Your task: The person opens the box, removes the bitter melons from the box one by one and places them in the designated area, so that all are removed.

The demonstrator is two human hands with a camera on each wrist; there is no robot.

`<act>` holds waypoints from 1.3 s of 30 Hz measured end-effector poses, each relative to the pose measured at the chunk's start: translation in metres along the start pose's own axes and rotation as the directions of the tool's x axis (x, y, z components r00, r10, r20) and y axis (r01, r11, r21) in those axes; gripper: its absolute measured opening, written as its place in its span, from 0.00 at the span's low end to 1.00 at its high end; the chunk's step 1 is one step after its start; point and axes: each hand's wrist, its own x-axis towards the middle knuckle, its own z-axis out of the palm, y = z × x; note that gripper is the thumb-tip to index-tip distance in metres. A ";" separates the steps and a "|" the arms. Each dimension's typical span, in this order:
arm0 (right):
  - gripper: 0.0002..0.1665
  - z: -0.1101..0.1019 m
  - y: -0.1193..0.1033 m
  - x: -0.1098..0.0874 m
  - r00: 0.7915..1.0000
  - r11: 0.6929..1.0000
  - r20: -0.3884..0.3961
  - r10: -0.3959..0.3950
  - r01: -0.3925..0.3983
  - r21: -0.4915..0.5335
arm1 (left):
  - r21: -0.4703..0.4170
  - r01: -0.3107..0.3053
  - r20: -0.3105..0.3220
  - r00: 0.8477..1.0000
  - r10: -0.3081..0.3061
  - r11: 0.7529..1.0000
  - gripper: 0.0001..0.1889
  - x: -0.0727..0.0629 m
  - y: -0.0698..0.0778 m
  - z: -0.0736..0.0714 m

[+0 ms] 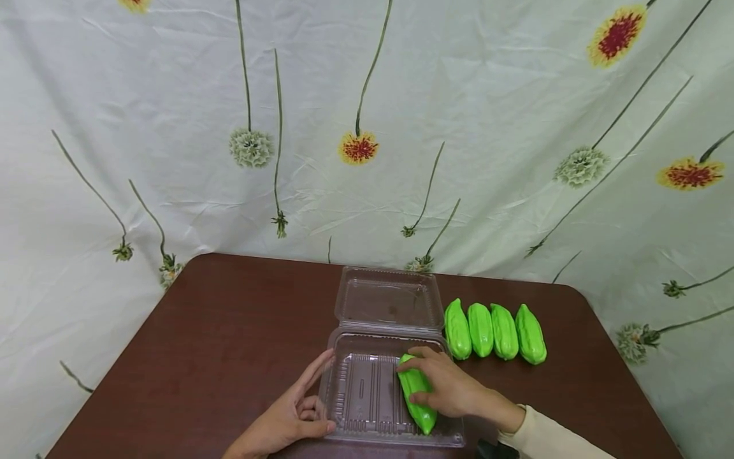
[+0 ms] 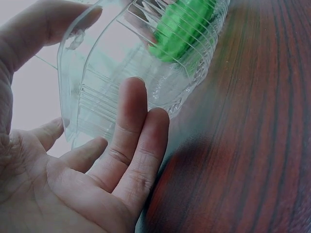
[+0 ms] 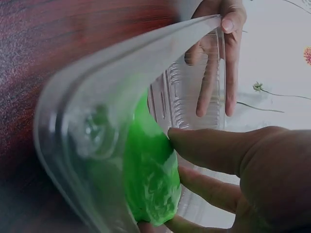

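Note:
A clear plastic clamshell box stands on the table with its lid folded back. Inside, along the right side of its base, lies a bright green, ridged, gourd-shaped piece with pointed ends. My right hand grips this piece from above, thumb on one side and fingers on the other. At the box's left side, my left hand touches the rim and outer wall with thumb and fairly straight fingers. Through the wall, the green piece shows in the left wrist view.
Several similar green pieces stand in a row right of the lid. The dark brown table has rounded far corners. Behind it hangs a white cloth printed with flowers. A small dark object lies beneath the right sleeve.

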 end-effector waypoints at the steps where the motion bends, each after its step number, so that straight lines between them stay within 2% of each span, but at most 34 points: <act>1: 0.25 0.000 0.000 0.000 1.000 1.000 0.002 -0.001 0.001 -0.004 | -0.003 0.001 0.001 1.000 -0.001 1.000 0.56 0.000 0.000 0.000; 9: 0.27 0.003 -0.003 0.002 1.000 1.000 0.000 -0.008 0.008 -0.015 | -0.004 0.008 -0.002 1.000 -0.008 1.000 0.56 0.000 0.002 0.001; 21: 0.26 0.002 0.002 0.002 1.000 0.999 0.009 0.006 -0.006 0.035 | -0.006 -0.006 0.001 1.000 0.006 1.000 0.56 -0.001 0.003 0.001; 29: 0.25 -0.005 0.000 0.001 0.998 0.998 -0.048 -0.035 0.037 0.043 | 0.001 0.031 -0.011 0.999 -0.031 1.000 0.56 -0.001 0.004 0.002; 39: 0.25 -0.013 0.002 -0.002 0.997 0.996 -0.074 -0.023 0.029 0.083 | 0.013 0.055 -0.015 0.998 -0.055 0.998 0.57 -0.002 0.005 0.002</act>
